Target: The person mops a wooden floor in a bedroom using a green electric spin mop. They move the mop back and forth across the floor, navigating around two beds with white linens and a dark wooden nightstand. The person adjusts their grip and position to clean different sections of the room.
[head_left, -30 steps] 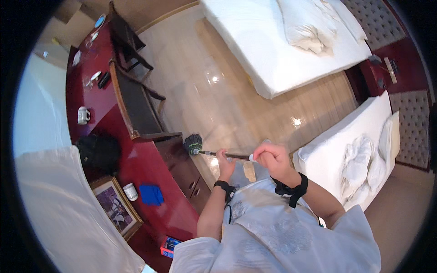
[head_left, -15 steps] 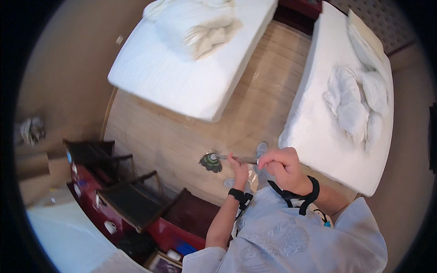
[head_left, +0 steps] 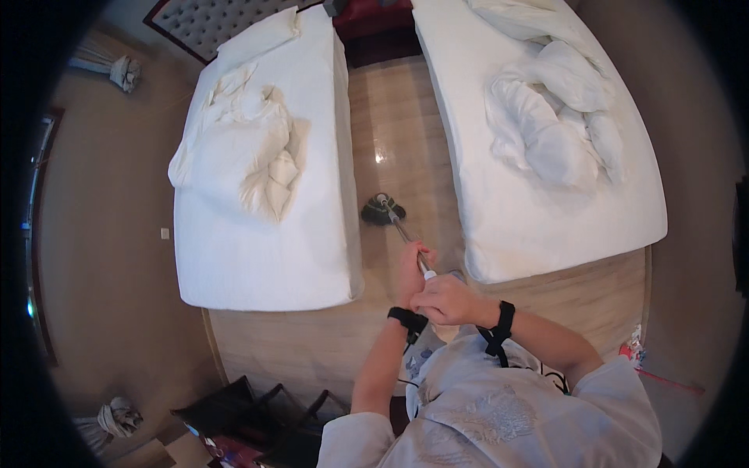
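A mop (head_left: 383, 212) with a dark green and black head rests on the wooden floor between two beds, its metal pole slanting back toward my body. Lower on the pole, my left hand (head_left: 413, 269) is wrapped round the shaft. My right hand (head_left: 451, 300) closes round the upper end of the pole, close behind the left. Both wrists wear black straps. The part of the pole inside my fingers is hidden.
The left bed (head_left: 257, 265) and right bed (head_left: 507, 226) carry rumpled white bedding and flank the strip of floor (head_left: 398, 117). Dark chairs (head_left: 222, 409) stand at the lower left. A red-handled item (head_left: 663, 380) lies by the right wall.
The view has turned. The mop head has swung from the open floor near the chairs into the gap between the beds, farther from my body. Both hands still grip the pole.
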Tool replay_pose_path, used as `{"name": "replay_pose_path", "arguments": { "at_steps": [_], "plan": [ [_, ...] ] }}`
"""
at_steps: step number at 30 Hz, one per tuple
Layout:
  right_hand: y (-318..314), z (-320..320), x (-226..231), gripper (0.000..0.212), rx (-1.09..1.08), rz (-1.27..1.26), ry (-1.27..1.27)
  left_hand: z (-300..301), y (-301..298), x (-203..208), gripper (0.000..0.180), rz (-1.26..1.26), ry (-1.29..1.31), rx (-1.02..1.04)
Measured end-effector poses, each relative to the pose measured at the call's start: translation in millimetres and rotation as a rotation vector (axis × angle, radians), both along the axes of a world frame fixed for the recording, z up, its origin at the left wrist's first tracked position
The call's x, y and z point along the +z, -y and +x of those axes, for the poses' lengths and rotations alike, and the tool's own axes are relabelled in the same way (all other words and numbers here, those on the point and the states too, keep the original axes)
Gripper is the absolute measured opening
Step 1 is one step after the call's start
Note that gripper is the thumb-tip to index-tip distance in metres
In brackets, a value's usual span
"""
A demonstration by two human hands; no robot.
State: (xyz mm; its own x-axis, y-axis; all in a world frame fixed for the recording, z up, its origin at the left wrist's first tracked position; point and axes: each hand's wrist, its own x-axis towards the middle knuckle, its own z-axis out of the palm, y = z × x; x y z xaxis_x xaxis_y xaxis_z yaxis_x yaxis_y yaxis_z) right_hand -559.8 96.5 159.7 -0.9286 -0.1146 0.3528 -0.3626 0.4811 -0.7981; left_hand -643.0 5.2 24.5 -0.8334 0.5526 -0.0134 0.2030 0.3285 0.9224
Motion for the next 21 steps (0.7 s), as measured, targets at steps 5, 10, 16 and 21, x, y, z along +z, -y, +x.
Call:
{"name": "replay_pose_path", "arguments": {
  "at_steps": [5, 10, 16, 21],
  "plan": [
    [32, -39, -39, 0.020, -0.034, 0.185, -0.013, -35, 34, 28, 0.023, 0.086, -0.189, -0.259],
    [84, -108, -45, 0.017, -0.144, 0.228, 0.018, -95, 101, 59, 0.036, 0.137, -0.133, -0.343],
    [115, -186, -31, 0.009, -0.258, 0.155, -0.006, -156, 135, 32, 0.047, 0.105, -0.209, -0.303],
    [99, -213, -44, 0.017, -0.316, 0.228, -0.003, -188, 127, 56, 0.044, 0.664, 1.315, -0.144]
  ]
}}
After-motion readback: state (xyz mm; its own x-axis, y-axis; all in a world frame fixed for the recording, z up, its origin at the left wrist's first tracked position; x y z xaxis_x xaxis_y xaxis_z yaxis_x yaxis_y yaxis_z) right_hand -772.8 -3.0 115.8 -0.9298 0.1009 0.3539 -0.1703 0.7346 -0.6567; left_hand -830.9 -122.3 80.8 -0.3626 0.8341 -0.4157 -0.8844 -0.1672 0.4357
